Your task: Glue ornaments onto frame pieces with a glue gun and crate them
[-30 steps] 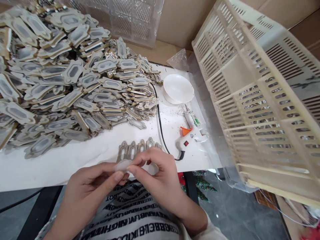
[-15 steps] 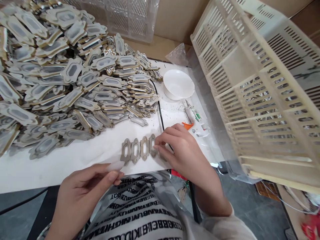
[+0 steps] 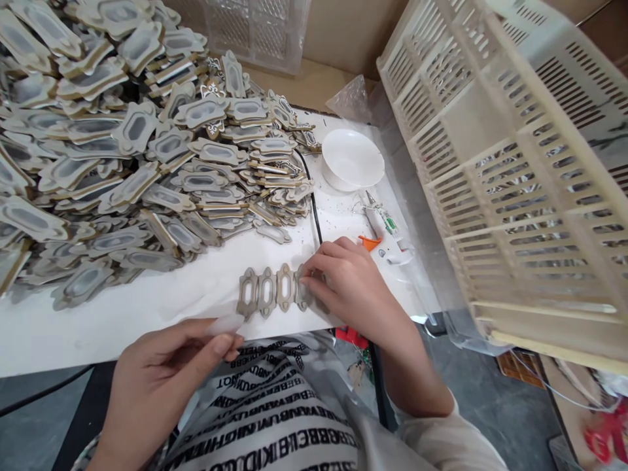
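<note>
Several small grey-brown frames with scalloped edges (image 3: 285, 288) stand in a row side by side on the white tabletop (image 3: 196, 288). My right hand (image 3: 350, 281) is at the right end of that row, its bent thumb and fingers closed over the last frame (image 3: 301, 288) and partly covering it. Whether a small piece is between those fingertips cannot be made out. Left of the row, near the table's front edge, my left hand (image 3: 167, 373) pinches thin translucent white plastic pieces (image 3: 228, 325) between thumb and fingers.
A large heap of similar frames (image 3: 137, 131) fills the table's left and back. To the right are a white bowl (image 3: 352, 160), a white glue gun with an orange trigger (image 3: 390, 239), a black cord (image 3: 314, 212) and a tilted cream plastic crate (image 3: 466, 131).
The fingers of my right hand cover more of the last frame than before. My left hand keeps its pinch in the same place. The view has shifted slightly.
</note>
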Demonstrator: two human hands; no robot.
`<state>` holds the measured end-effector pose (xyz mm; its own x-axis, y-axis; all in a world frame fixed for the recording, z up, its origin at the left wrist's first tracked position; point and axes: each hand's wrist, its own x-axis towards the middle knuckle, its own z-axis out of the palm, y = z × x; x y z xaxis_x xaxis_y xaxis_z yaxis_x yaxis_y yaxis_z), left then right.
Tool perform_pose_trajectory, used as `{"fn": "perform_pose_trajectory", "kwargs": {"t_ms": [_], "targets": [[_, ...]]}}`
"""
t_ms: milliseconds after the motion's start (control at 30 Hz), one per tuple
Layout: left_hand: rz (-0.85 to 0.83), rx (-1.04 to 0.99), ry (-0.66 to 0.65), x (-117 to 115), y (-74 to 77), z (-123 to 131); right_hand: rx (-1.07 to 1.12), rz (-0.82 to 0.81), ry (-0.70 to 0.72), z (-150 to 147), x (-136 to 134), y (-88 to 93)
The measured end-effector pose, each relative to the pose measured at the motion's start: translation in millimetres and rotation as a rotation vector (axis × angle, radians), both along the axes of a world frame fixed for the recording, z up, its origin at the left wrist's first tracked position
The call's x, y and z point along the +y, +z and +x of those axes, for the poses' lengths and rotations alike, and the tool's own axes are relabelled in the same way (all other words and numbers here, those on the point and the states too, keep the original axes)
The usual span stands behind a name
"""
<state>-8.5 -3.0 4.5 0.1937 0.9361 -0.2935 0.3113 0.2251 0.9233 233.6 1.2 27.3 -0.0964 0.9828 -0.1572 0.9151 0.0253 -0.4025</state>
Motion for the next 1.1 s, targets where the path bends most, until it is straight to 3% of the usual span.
{"fn": "perform_pose_trajectory", "kwargs": {"t_ms": [133, 267, 500, 633, 833, 967, 1033, 1100], "targets": [[0.122, -0.053, 0.005, 4, -2.8, 3, -0.023, 0.109, -0.019, 4, -4, -11.8], [0.132, -0.079, -0.036, 5, -5.4, 5, 0.006, 0.385, 0.009, 4, -13, -16.2], [0.175, -0.118, -0.14, 8, -2.3, 14, 0.608, 0.547, 0.034, -40, -30, -12.6], [0.207, -0.118, -0.157, 9, -1.2, 16, 0.722, 0.541, -0.037, -53, -29, -18.7], [0.19, -0.128, -0.099, 4, -4.1, 11, 0.772, 0.485, -0.023, -51, -26, -20.3], [0.17, -0.107, -0.039, 3, -4.1, 11, 0.862, 0.438, -0.143, -42, -24, -18.3], [0.165, -0.091, 0.002, 3, -4.0, 10, 0.823, 0.445, -0.178, -33, -22, -17.3], [0.169, -0.065, 0.048, 3, -3.8, 8, 0.702, 0.457, -0.109, -23, -18, -17.0]]}}
